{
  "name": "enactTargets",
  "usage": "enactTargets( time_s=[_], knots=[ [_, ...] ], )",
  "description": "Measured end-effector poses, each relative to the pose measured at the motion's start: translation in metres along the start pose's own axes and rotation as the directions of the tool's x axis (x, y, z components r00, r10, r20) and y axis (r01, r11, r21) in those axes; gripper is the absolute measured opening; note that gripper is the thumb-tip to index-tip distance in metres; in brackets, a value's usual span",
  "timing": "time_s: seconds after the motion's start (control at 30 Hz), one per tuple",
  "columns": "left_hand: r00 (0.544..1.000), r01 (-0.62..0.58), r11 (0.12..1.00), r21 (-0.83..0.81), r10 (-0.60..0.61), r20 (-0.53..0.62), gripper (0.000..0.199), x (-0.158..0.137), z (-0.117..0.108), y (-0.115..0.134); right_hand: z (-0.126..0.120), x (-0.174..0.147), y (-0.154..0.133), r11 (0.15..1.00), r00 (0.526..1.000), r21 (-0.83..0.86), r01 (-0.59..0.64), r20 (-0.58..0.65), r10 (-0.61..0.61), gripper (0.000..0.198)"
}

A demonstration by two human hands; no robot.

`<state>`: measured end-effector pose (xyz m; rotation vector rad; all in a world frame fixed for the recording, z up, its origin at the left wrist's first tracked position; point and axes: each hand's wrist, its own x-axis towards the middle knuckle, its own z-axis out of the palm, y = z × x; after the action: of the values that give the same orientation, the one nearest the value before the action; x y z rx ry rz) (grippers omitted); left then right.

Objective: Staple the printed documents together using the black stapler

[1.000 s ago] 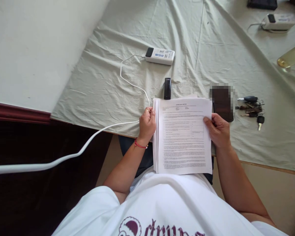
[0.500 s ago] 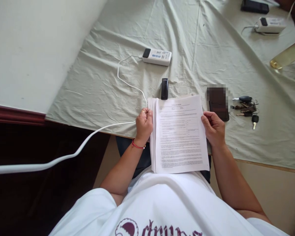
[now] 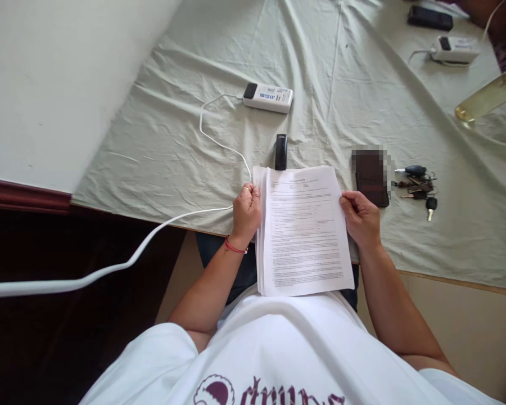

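Observation:
A stack of printed paper sheets (image 3: pixel 306 236) slants between my lap and the table edge, the top page covered in small text and a table. My left hand (image 3: pixel 247 211) grips its left edge, thumb on top, with a red string bracelet at the wrist. On the opposite side my right hand (image 3: pixel 361 218) pinches the right edge between thumb and curled fingers. Just past the top of the sheets stands or lies a black stapler-like object (image 3: pixel 280 152); its kind is unclear. The undersides of the sheets are hidden.
A white power bank (image 3: pixel 268 98) lies ahead, its white cable (image 3: pixel 152 239) running past my left hand. Right of the papers are a dark wallet-like item (image 3: pixel 371 179), partly pixelated, and keys (image 3: pixel 419 185). Farther right are a second power bank (image 3: pixel 455 50), a black device (image 3: pixel 430 18) and a bottle (image 3: pixel 487 98).
The view has shifted slightly, so the things at the right appear a little farther left. Both hands keep the same hold on the sheets, which lie almost as before.

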<state>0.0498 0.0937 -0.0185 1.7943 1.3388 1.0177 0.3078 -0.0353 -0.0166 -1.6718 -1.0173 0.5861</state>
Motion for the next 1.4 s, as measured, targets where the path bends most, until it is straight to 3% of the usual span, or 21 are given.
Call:
enactTargets(
  time_s=[0.2, 0.47, 0.87, 0.97, 1.1, 1.23, 1.4],
  knots=[
    [1.000, -0.030, 0.999, -0.038, 0.030, -0.006, 0.037, -0.003, -0.001, 0.008, 0.001, 0.000, 0.000, 1.000, 1.000, -0.018, 0.004, -0.004, -0.004, 0.022],
    [0.999, 0.025, 0.999, 0.023, -0.026, 0.044, 0.030, -0.005, 0.000, 0.005, 0.000, 0.000, 0.002, 1.000, 1.000, -0.005, 0.026, 0.006, -0.026, 0.022],
    [0.972, 0.171, 0.972, -0.163, -0.139, 0.187, 0.023, -0.011, -0.006, 0.010, 0.001, 0.000, 0.002, 1.000, 1.000, 0.012, 0.014, -0.010, -0.014, 0.022],
    [0.951, 0.283, 0.889, -0.360, -0.213, 0.223, 0.025, -0.017, -0.007, 0.017, 0.000, 0.000, 0.000, 0.998, 0.998, -0.025, 0.049, -0.035, -0.050, 0.025],
    [0.892, 0.449, 0.669, -0.593, -0.293, 0.345, 0.033, -0.027, -0.006, 0.026, -0.003, -0.002, -0.002, 0.998, 0.998, 0.038, 0.058, -0.009, -0.058, 0.038],
    [0.857, 0.515, 0.511, -0.689, -0.311, 0.410, 0.040, -0.033, -0.005, 0.033, -0.004, -0.008, -0.005, 0.990, 0.985, 0.130, -0.054, 0.167, 0.032, 0.051],
    [0.841, 0.540, 0.399, -0.741, -0.272, 0.467, 0.039, -0.035, -0.014, 0.046, -0.010, -0.023, -0.018, 0.932, 0.931, 0.243, -0.268, 0.314, 0.186, 0.069]
  ],
)
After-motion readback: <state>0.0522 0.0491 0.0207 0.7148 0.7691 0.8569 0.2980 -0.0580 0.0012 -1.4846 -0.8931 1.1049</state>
